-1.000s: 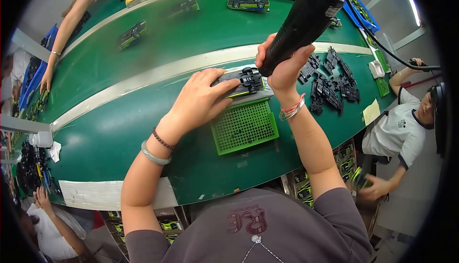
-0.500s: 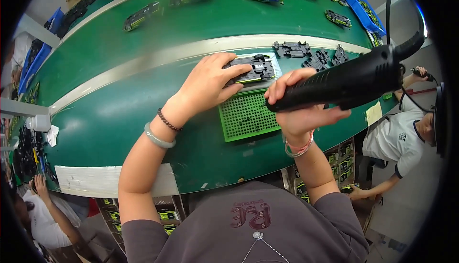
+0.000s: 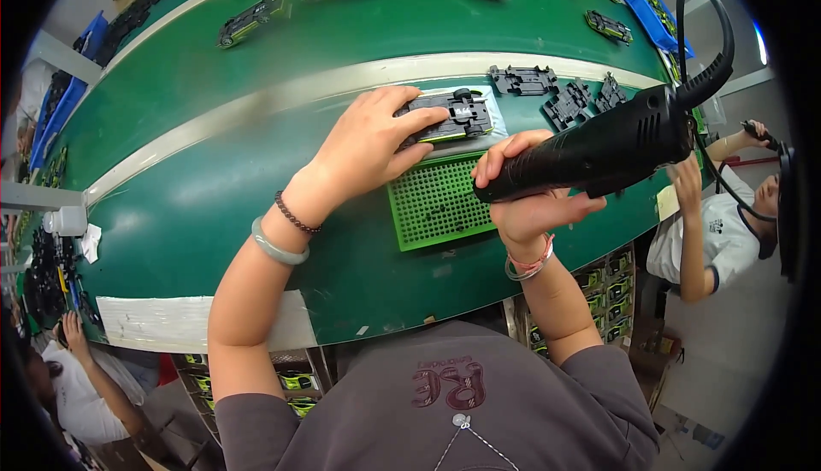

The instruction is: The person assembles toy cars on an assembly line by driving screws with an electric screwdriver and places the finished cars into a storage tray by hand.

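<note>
Just above the green tray (image 3: 436, 206) on the bench (image 3: 214, 214), the left hand (image 3: 372, 142) presses fingers flat on the upturned toy car (image 3: 453, 118). The right hand (image 3: 522, 201) is wrapped around the black screwdriver (image 3: 590, 150); light pressure could let the car slide, and the cord might snag.

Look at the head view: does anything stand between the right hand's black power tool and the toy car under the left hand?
Nothing visible does. The power tool lies sideways in the right hand, right of the toy car under the left hand.
</note>
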### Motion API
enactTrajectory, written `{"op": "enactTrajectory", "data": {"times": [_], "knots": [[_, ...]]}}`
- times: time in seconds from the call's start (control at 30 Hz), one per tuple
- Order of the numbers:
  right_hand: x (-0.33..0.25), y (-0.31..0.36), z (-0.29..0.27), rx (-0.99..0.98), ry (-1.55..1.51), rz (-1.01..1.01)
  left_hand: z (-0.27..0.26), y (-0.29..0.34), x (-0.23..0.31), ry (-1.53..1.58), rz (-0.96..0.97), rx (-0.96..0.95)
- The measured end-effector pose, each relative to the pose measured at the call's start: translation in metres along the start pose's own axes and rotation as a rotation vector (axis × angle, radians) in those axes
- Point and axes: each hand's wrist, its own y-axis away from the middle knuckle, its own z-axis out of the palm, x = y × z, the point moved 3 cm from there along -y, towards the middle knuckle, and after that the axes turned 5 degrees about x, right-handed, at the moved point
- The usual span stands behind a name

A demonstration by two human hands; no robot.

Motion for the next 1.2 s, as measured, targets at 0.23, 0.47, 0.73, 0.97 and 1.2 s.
{"op": "enactTrajectory", "data": {"times": [0.23, 0.47, 0.73, 0.97, 1.2], "knots": [[0.004, 0.001, 0.001, 0.038, 0.058, 0.038, 0.001, -0.001, 0.000, 0.003, 0.011, 0.049], [0.002, -0.004, 0.003, 0.044, -0.013, 0.007, -0.029, -0.003, -0.006, 0.085, -0.083, -0.062], [-0.029, -0.058, 0.062, -0.165, -0.228, -0.232, -0.048, 0.003, -0.022, 0.025, -0.238, -0.267], [0.014, -0.059, 0.103, -0.199, 0.036, -0.049, -0.037, 0.007, -0.029, -0.007, -0.176, -0.187], [0.027, -0.056, 0.097, -0.308, 0.021, 0.015, -0.039, 0.005, -0.027, 0.014, -0.225, -0.231]]}}
